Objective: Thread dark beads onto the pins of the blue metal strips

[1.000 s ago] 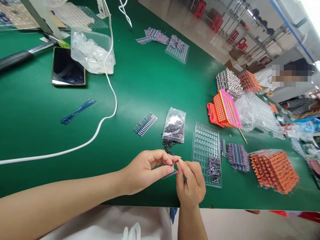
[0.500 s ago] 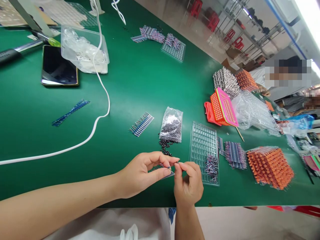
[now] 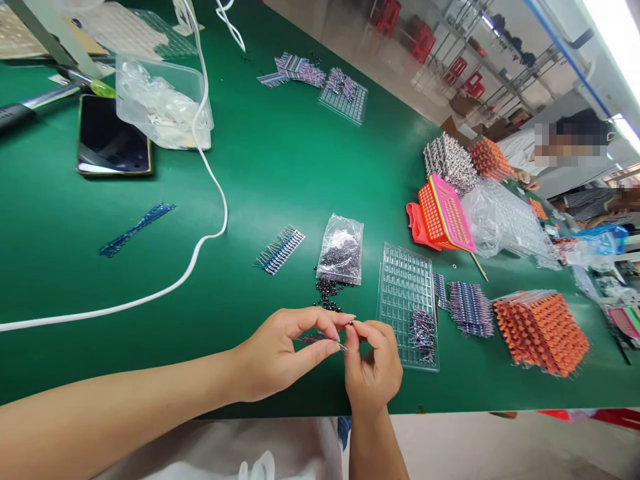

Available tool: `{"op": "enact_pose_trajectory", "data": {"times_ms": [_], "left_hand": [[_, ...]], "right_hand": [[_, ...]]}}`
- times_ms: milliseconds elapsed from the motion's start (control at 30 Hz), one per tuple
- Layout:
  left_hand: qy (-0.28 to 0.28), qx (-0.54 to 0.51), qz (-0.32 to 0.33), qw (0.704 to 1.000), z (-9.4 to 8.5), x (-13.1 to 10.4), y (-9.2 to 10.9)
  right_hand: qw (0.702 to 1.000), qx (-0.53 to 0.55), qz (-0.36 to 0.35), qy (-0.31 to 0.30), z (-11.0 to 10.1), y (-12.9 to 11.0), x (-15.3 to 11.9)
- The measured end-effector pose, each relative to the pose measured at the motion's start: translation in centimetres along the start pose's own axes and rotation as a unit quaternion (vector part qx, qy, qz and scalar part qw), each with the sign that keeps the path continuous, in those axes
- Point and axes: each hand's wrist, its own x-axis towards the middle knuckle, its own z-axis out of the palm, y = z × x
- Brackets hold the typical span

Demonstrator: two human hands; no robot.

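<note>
My left hand (image 3: 283,353) is closed on a strip of thin wired pieces (image 3: 315,338), mostly hidden behind the fingers. With thumb and forefinger my right hand (image 3: 376,367) pinches a small dark bead (image 3: 351,323), and my left fingertip meets it there. Just beyond the hands lie loose black beads (image 3: 327,293), spilling below a clear plastic bag (image 3: 341,250) of similar beads. To the right of my hands is a clear compartment tray (image 3: 400,287) with a heap of blue and pink wired pieces (image 3: 424,333) in one corner. Another blue wired strip (image 3: 281,250) lies farther left.
Stacked orange parts (image 3: 543,333), bundled strips (image 3: 470,308) and a pink-orange basket (image 3: 445,212) stand on the right. A white cable (image 3: 193,260) crosses the left side, near a phone (image 3: 114,137) and a plastic tub (image 3: 163,107). A person (image 3: 520,150) sits at the far right.
The strip in my left hand has tilted and now shows more edge-on between the fingers. Both hands stay together at nearly the same place, and the view has shifted slightly.
</note>
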Motion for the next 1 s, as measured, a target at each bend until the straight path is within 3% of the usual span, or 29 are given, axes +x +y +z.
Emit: {"op": "enact_pose_trajectory", "data": {"times_ms": [233,533,1000], "left_hand": [[0.007,0.051,0.037,0.998,0.0,0.0,0.0],[0.025,0.131,0.17,0.976,0.1,0.1,-0.8],[0.033,0.171,0.245,0.954,0.0,0.5,-1.0]], "right_hand": [[1.0,0.023,0.009,0.0,0.0,0.1,-0.1],[0.999,0.043,0.023,-0.018,-0.2,0.4,-0.4],[0.998,0.063,-0.003,-0.011,-0.2,0.5,-0.1]]}}
